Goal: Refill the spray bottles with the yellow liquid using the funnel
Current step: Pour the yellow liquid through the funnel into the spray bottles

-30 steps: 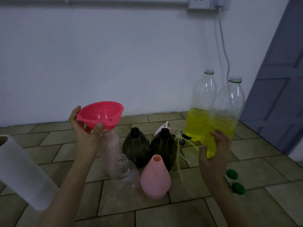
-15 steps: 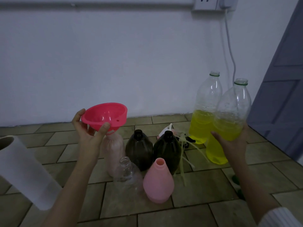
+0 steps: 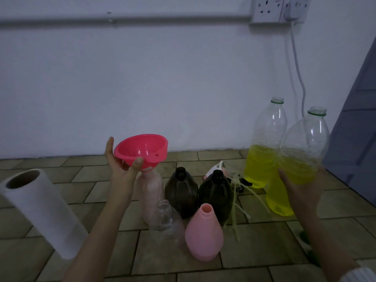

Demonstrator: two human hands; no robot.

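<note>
Head view: left hand (image 3: 122, 171) pinches the pink funnel (image 3: 141, 152) at its near rim, thumb (image 3: 138, 162) on the front edge, the other fingers curled behind the bowl. Funnel bowl opens up and slightly toward me; spout points down, axis near vertical, tip at the neck of the pale pink bottle (image 3: 151, 192) standing right under it. Can't tell if the spout is actually seated in the neck.

Right hand (image 3: 301, 186) wraps the near yellow-liquid bottle (image 3: 301, 159) from below, around its lower body, fingers curled round it. Bottle is uncapped, long axis tilted, mouth up and leaning right, base down-left, with the liquid pooled in the lower part. Can't tell whether its base touches the floor.

Second yellow-liquid bottle (image 3: 264, 147) stands upright just behind it, near the wall, also uncapped, about half full.

Between my hands, on the floor: two dark bottles (image 3: 181, 192) side by side, upright, open necks; in front of them a clear bottle (image 3: 165, 218) and a pink cone-shaped bottle (image 3: 203, 235), both upright and open. Spray heads with dip tubes (image 3: 236, 190) lie beside the right dark bottle.

Paper towel roll (image 3: 40, 210) at far left, tilted, core facing up-left.

Surface is a tiled floor (image 3: 254, 251), brownish, staggered joints. White wall (image 3: 162, 78) behind, a conduit running across it to a socket (image 3: 266, 9) with a plug and a cable hanging down. Grey-blue door (image 3: 358, 119) at right. Dim light.
</note>
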